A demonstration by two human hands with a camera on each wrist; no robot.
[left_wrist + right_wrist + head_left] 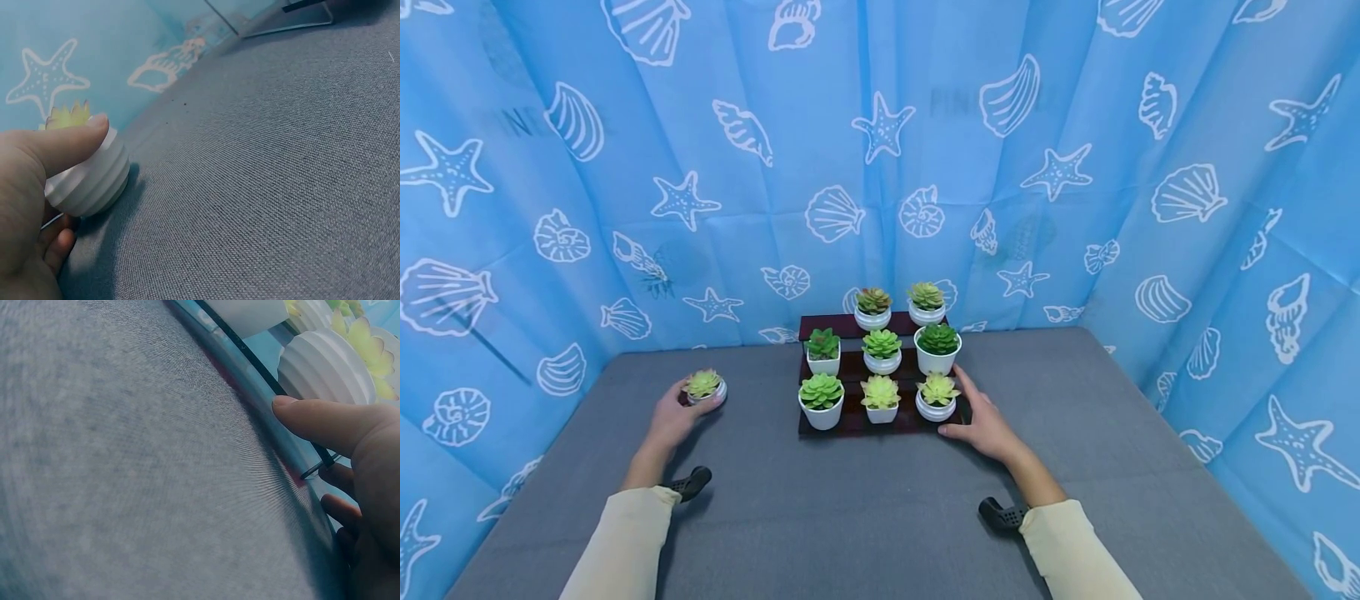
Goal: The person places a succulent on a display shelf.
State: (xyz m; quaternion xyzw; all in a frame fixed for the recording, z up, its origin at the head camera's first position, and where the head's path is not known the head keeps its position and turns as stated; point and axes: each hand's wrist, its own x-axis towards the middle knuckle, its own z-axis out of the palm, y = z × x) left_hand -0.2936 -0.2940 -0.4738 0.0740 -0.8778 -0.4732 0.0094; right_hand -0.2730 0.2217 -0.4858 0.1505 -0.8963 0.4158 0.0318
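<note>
At the left of the table, my left hand point(672, 418) grips a small potted succulent with pale green leaves and a white, spirally ribbed pot point(103, 178). The thumb lies across the pot's near side, and the pot is low over the cloth. My right hand point(991, 429) holds the right end of a dark three-tier display stand point(856, 422). In the right wrist view its thumb presses the stand's front edge point(250, 359), with the other fingers curled by the side. Just above that thumb sits a ribbed white pot point(325, 369) with a yellow-green succulent.
Several more potted succulents stand on the tiers, among them a reddish-green one point(873, 310) at the top and a dark green one point(938, 348) on the middle tier. A grey cloth covers the table point(850, 517). A blue curtain point(820, 150) with shell prints hangs behind.
</note>
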